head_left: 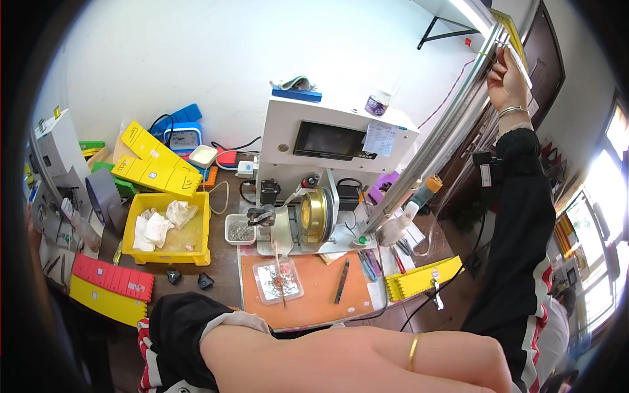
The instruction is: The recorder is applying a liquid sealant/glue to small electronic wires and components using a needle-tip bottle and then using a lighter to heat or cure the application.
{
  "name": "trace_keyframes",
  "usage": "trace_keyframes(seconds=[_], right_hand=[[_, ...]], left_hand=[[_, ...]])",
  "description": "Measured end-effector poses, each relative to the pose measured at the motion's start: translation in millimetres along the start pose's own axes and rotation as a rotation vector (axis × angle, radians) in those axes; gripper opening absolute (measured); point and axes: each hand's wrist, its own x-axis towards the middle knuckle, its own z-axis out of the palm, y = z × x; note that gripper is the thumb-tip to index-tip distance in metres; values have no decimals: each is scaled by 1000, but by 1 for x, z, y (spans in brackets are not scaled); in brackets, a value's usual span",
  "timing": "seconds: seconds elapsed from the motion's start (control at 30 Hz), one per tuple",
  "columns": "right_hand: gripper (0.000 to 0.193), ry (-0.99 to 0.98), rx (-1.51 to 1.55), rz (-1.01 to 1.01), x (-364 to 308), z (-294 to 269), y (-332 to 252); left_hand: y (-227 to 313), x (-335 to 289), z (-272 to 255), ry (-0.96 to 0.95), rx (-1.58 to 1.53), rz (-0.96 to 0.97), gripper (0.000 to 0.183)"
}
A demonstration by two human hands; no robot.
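My left hand [357, 354], with a gold ring on one finger, lies large and close across the lower edge. Its fingers bend out of sight there, so what they do is hidden. High at the upper right, my right hand [506, 82], a bracelet at the wrist, is raised beside the top of a metal post [426, 157]. The right fingers are pinched together at a thin pale strip [520, 64]; what exactly they grip I cannot make out. A yellow slatted piece [511, 29] shows behind them.
A white machine [288, 134] with a dark screen and brass wheel [314, 216] stands mid-bench. Before it lies a clear tray [265, 288] of small parts on an orange mat [327, 318]. A yellow bin [204, 242] stands left; yellow strips [426, 278] lie right. A cable hangs along my right arm.
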Motion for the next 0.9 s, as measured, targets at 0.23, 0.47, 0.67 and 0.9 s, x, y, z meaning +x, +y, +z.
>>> trace_keyframes(seconds=[0.23, 0.47, 0.67, 0.9], right_hand=[[20, 14, 27, 17, -12, -4, 6], [35, -108, 40, 32, -4, -4, -4], [30, -228, 97, 70, -26, -16, 7], [25, -96, -247, -9, -128, -24, 41]], left_hand=[[-17, 4, -7, 23, -119, -96, 28], [-20, 17, -36, -232, 42, 40, 36], [-19, 7, -38, -184, -191, -97, 36], [-11, -10, -37, -81, -407, -242, 39]])
